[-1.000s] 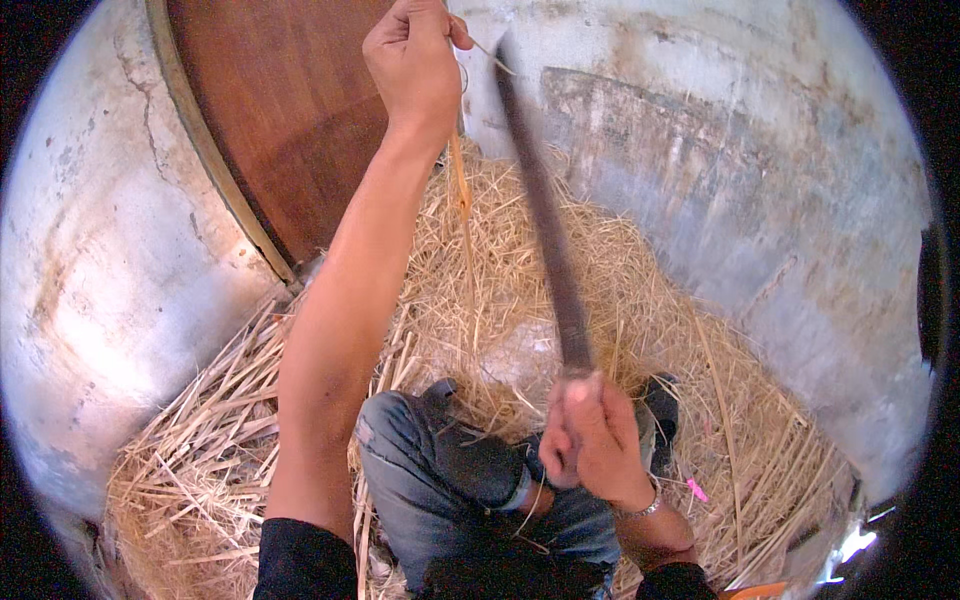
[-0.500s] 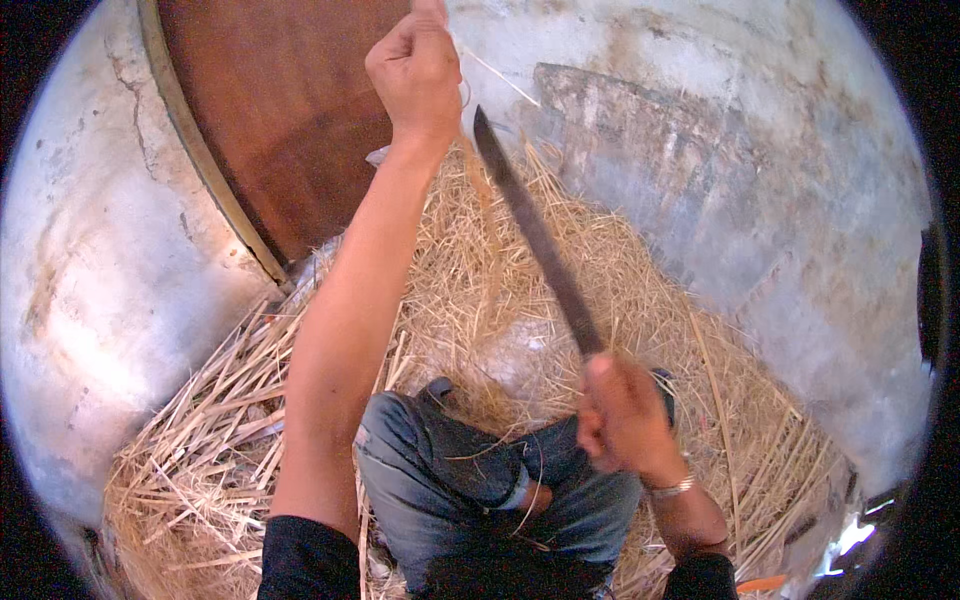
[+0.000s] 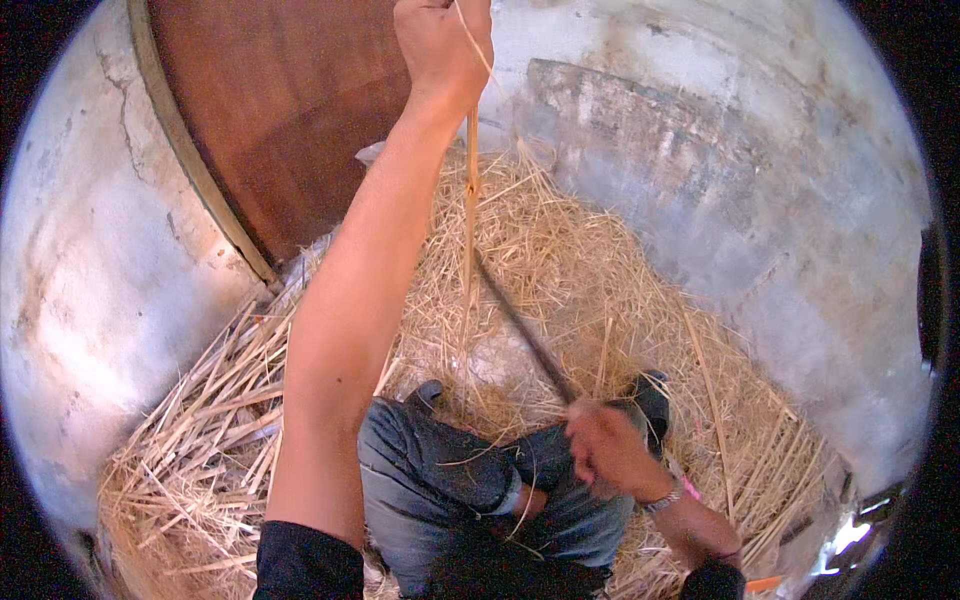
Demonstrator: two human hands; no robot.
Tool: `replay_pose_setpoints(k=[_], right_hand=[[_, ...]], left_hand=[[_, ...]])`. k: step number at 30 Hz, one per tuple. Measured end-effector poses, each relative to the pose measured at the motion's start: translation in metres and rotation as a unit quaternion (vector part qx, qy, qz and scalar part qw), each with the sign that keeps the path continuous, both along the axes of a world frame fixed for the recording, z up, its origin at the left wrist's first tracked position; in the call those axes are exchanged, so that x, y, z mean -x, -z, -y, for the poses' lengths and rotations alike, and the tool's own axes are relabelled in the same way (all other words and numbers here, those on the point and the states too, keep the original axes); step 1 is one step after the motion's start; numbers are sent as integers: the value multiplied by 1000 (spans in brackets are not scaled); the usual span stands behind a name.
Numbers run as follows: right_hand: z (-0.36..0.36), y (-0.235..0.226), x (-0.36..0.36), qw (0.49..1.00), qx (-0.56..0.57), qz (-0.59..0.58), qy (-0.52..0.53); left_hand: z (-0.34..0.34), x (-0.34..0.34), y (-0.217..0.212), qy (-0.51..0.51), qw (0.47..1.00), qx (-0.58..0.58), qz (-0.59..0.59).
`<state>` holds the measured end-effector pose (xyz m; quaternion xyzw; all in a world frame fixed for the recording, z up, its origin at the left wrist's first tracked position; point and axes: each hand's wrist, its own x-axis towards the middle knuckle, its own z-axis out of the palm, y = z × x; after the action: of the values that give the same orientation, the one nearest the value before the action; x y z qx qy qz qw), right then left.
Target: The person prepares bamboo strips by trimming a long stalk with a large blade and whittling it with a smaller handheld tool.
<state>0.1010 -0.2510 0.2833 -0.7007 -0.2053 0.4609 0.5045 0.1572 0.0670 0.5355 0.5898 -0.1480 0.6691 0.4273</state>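
My left hand (image 3: pixel 448 50) is raised at the upper edge, its fingers closed on a thin tan strip (image 3: pixel 472 190), which looks like split bamboo. The strip hangs nearly upright below the fist, and a pale fibre curls across the back of the hand. Lower and to the right, my right hand (image 3: pixel 608 450) grips a machete (image 3: pixel 528 337) by its handle. Its dark blade slants up and left. The tip lies close to the strip; whether they touch I cannot tell.
Shavings (image 3: pixel 560 235) cover the floor before my jeans-clad legs (image 3: pixel 440 490). Loose split strips (image 3: pixel 215 425) lie heaped on the left. A stained pale wall (image 3: pixel 690 170) rises on the right, and a reddish-brown panel (image 3: pixel 280 90) stands at the upper left.
My right hand has come down, bringing the machete blade lower beside the strip. My left hand has shifted slightly up and right, and the strip now shows more clearly.
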Motion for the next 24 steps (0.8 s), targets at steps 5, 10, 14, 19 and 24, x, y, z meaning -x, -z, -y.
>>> replay_pose_setpoints(k=[5, 10, 14, 19, 24], right_hand=[[-8, -61, -9, 896, -265, 218, 280], [-32, -67, 23, 841, -436, 171, 270], [-32, -24, 27, 987, -161, -23, 3], [-26, -82, 10, 938, -221, 147, 221], [-40, -89, 42, 814, -484, 103, 305]], left_hand=[[-14, 4, 3, 26, 999, 28, -12], [-14, 8, 5, 23, 1000, 8, -7], [-8, -5, 23, -34, 999, -19, -20], [3, 21, 2, -111, 993, -26, 5], [7, 2, 5, -85, 996, -14, -14]])
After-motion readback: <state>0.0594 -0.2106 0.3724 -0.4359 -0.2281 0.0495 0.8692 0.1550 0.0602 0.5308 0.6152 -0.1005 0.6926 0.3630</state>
